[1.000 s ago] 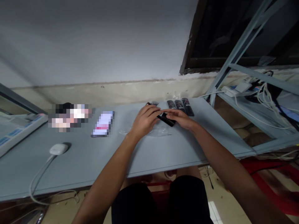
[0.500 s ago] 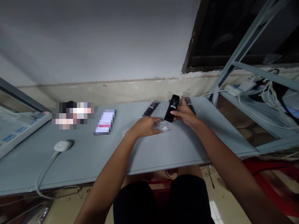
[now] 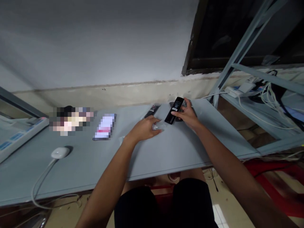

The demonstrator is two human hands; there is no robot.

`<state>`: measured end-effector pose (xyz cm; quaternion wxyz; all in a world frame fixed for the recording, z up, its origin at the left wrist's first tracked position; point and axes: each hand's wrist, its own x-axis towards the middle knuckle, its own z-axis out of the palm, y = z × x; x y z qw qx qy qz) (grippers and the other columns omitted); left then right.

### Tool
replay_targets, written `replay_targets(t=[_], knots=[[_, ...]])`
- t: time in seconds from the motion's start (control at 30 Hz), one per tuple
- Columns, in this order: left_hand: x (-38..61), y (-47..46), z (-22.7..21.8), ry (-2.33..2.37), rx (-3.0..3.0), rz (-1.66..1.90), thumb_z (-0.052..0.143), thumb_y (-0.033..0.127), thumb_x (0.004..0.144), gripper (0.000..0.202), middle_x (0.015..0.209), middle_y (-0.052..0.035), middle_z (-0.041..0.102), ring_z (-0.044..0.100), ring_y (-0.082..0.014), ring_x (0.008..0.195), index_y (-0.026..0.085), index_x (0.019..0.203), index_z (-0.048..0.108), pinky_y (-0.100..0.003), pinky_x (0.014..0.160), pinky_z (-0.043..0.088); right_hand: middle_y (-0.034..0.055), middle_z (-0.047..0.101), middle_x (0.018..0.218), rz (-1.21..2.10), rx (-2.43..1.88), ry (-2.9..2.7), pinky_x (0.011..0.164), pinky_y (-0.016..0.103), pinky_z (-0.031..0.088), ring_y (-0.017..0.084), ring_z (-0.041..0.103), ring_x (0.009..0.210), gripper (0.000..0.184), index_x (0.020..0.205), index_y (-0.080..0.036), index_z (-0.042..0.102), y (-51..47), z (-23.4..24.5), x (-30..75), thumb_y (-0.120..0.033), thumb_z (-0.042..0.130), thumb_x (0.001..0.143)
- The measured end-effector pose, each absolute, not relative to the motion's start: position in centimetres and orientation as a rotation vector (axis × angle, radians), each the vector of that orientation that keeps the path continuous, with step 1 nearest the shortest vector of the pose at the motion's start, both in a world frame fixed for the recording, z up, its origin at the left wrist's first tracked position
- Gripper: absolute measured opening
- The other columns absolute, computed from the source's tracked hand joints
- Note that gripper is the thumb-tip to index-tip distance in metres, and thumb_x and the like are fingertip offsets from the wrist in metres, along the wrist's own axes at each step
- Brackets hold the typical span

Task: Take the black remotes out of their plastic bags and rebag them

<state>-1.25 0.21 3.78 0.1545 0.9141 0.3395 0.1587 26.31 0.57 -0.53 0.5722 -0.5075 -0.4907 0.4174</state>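
Right hand (image 3: 189,117): thumb and fingers gripping black device (image 3: 173,111), white label (image 3: 174,109) facing the camera | device: aslant over grey table (image 3: 163,155), right of left hand (image 3: 143,129) | left hand: half curled, clear plastic (image 3: 157,126) between thumb and fingers, grip cannot be told | wrapped black item (image 3: 152,110) just behind it

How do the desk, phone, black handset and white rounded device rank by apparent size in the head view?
1. Desk
2. Phone
3. Black handset, partly covered by the right hand, and white rounded device: too close to rank
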Motion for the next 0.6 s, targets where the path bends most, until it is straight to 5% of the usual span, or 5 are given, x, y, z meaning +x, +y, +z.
replay_targets(t=[0.27,0.6], knots=[[0.1,-0.9,4.3,1.203,2.653,0.464,0.062,0.051,0.096,0.042,0.111,-0.0105,0.072,0.07,-0.0274,0.096,0.02,0.124,0.067,-0.037,0.08,0.054,0.0123,0.058,0.142,0.944,-1.224,-1.114,0.074,0.042,0.069,0.025,0.072,0.095,0.137,0.167,-0.04,0.003,-0.3,0.1,24.2,-0.045,0.094,0.064],[1.1,-1.1,3.8,1.416,2.692,0.622,0.069,0.044,0.094,0.039,0.119,-0.0151,0.068,0.066,-0.0333,0.107,0.018,0.123,0.066,-0.043,0.09,0.053,0.0119,0.067,0.118,0.969,-1.192,-1.166,0.086,0.038,0.063,0.026,0.071,0.101,0.134,0.166,-0.025,0.002,-0.5,-0.9,21.2,-0.046,0.091,0.068]])
